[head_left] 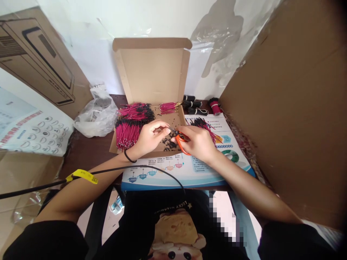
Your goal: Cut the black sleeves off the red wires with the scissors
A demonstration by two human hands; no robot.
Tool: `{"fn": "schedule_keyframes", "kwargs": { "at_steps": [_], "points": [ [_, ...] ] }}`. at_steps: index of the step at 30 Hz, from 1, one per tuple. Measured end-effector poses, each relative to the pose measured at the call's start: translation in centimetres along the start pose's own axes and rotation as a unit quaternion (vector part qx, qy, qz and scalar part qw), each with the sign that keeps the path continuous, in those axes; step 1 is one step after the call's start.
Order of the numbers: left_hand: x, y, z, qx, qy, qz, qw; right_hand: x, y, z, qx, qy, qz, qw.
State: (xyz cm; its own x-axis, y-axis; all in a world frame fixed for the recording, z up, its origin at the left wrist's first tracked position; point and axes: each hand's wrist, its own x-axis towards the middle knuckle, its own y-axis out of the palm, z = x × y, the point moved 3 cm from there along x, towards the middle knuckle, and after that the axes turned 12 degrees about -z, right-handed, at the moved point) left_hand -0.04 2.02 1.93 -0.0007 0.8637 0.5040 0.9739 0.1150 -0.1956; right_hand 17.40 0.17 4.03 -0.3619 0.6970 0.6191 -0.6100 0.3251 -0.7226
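My right hand (199, 141) is closed round orange-handled scissors (182, 144), their dark blades pointing left toward my other hand. At the blade tips, my left hand (154, 134) pinches thumb and finger together; whatever is between them is too small to make out. Both hands are over an open cardboard box (154, 77) with its lid raised. Inside lie piles of magenta and black wires (127, 134) on the left, a smaller magenta bundle (169, 107) at the back, and small black scraps (169, 144) below my fingers.
Loose magenta and black wires (203, 124) lie on a printed sheet (162, 178) right of the box. Tied black bundles (196, 111) and a magenta roll (214, 106) stand behind. A plastic bag (96, 115) is at left. A black cable (108, 169) crosses in front.
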Motion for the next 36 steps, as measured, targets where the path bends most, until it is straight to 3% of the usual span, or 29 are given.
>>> {"fn": "schedule_keyframes", "kwargs": {
  "at_steps": [14,24,28,36],
  "points": [
    [-0.01,-0.18,-0.87,0.016,0.048,0.022,0.998,-0.25,0.19,-0.65,-0.026,-0.025,0.002,0.999],
    [0.08,0.13,-0.42,-0.069,-0.092,0.016,0.993,0.04,0.40,-0.82,0.032,0.064,-0.039,0.997],
    [0.01,0.19,-0.40,-0.084,-0.113,0.025,0.990,0.12,0.20,-0.94,0.040,0.076,-0.057,0.995],
    [-0.17,0.21,-0.26,-0.108,-0.130,0.039,0.985,0.06,0.43,-0.92,0.068,0.108,-0.032,0.991]
  ]
}}
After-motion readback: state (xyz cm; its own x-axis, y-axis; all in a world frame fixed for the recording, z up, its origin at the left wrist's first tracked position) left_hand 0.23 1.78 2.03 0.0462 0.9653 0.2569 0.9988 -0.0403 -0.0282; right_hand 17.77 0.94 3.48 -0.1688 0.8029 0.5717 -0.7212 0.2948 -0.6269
